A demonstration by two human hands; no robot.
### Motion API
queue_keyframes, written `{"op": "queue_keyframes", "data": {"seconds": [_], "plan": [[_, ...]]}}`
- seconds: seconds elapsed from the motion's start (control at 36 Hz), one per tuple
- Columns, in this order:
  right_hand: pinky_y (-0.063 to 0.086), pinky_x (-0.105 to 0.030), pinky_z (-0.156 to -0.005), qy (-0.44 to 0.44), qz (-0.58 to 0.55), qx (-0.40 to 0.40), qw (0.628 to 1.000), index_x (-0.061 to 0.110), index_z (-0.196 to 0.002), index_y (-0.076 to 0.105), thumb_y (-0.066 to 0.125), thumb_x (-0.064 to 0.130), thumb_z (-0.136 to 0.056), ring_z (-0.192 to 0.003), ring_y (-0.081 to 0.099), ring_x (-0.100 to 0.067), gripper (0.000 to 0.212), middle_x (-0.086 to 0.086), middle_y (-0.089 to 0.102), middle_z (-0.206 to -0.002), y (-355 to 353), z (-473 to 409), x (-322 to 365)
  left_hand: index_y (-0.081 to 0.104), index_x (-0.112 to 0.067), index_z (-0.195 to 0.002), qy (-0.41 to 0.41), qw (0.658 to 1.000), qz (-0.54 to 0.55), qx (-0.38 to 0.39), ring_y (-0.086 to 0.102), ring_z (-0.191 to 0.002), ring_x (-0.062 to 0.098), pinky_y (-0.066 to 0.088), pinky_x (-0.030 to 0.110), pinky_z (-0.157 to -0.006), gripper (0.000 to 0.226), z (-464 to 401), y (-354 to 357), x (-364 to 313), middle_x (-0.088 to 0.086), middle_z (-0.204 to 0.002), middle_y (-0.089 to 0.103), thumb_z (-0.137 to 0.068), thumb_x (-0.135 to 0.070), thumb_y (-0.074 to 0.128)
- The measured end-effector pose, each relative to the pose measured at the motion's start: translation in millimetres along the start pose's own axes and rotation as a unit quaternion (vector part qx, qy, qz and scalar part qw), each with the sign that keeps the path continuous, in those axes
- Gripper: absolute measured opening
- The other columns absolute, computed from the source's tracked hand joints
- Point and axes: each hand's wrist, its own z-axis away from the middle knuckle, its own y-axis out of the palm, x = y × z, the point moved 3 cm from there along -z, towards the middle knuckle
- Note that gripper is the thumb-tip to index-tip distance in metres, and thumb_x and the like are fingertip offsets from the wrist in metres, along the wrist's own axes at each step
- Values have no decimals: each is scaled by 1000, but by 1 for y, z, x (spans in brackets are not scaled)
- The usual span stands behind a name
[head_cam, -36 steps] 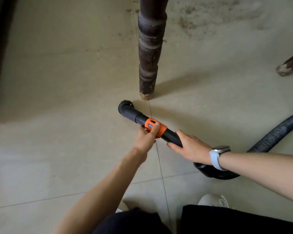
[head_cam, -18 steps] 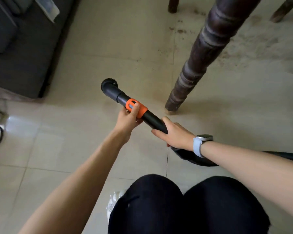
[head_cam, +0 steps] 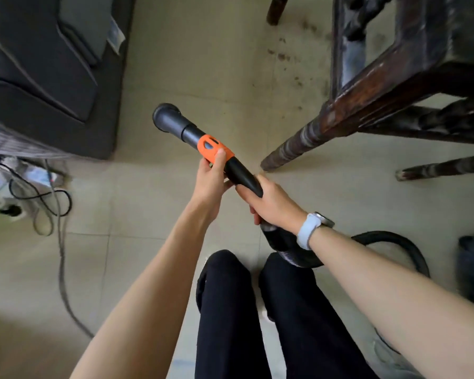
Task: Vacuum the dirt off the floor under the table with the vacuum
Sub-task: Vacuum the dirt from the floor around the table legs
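My right hand (head_cam: 271,203) hides part of the wand (head_cam: 241,173); the hose (head_cam: 394,242) vanishes behind my forearm, and the table (head_cam: 394,77) is cut off far right.

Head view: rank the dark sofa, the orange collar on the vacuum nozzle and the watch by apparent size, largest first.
1. Dark sofa, by far.
2. Orange collar and watch: they look alike, and distance from the camera differs, so no ranking.
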Motion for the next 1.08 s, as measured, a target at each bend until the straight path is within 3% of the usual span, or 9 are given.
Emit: {"op": "queue_keyframes", "data": {"seconds": [0.11,0.22,0.31,0.42,0.61,0.75,0.86,0.97,1.08], "plan": [[45,-35,-46,30,-43,-14,999,16,-95,48,52,44,-92,-46,59,-21,29,-7,58,-68,-12,27,29,47,-3,-125,-10,999,-36,33,61,-100,19,52,25,-76,39,25,7,-37,12,-114,58,-99,-31,46],[48,-34,-51,47,-53,-29,997,10,-99,50,54,43,-91,-49,60,-25,34,-7,59,-66,-31,37,54,43,-1,-127,-26,996,-68,46,61,-104,21,52,28,-79,43,34,19,-70,14,-117,57,-98,-33,48],[43,-27,-42,58,-78,-45,994,12,-95,50,56,41,-92,-43,56,-19,29,-7,58,-63,-51,36,70,42,-1,-127,-34,994,-93,50,62,-104,23,53,33,-85,43,33,36,-97,16,-116,57,-98,-32,48],[51,-41,-57,73,-79,-74,991,18,-94,52,55,46,-90,-56,62,-30,28,-8,62,-66,-76,23,93,41,-1,-126,-41,989,-131,58,60,-109,26,53,37,-91,40,20,59,-140,17,-116,57,-99,-30,46],[48,-36,-68,92,-2,-132,987,15,-105,53,52,54,-89,-79,64,-27,41,-5,67,-83,-117,-17,131,43,-7,-105,-21,974,-185,127,59,-95,25,55,34,-80,14,-23,91,-214,15,-99,53,-100,-20,46],[48,-37,-66,118,13,-141,983,16,-105,49,48,59,-88,-80,64,-30,46,-8,66,-84,-135,-41,161,38,-2,-124,-41,969,-203,133,58,-108,28,53,30,-79,32,-51,106,-255,17,-115,52,-99,-22,46],[49,-39,-71,129,-29,-168,977,17,-103,51,48,60,-88,-82,64,-30,45,-6,66,-83,-143,-62,193,36,1,-128,-55,965,-223,128,57,-114,31,53,31,-80,38,-78,108,-290,19,-119,53,-101,-25,44],[39,-33,-61,152,-83,-207,963,15,-95,50,49,57,-90,-75,62,-30,42,-4,59,-70,-149,-86,234,37,0,-125,-58,952,-259,152,58,-108,31,53,30,-77,35,-109,114,-331,16,-110,54,-101,-25,42],[49,-39,-64,173,-178,-248,937,19,-88,49,51,58,-88,-67,63,-29,39,-8,64,-69,-152,-117,269,35,-6,-122,-76,935,-297,178,57,-107,26,51,28,-73,29,-142,123,-371,12,-113,54,-102,-26,41]]}}
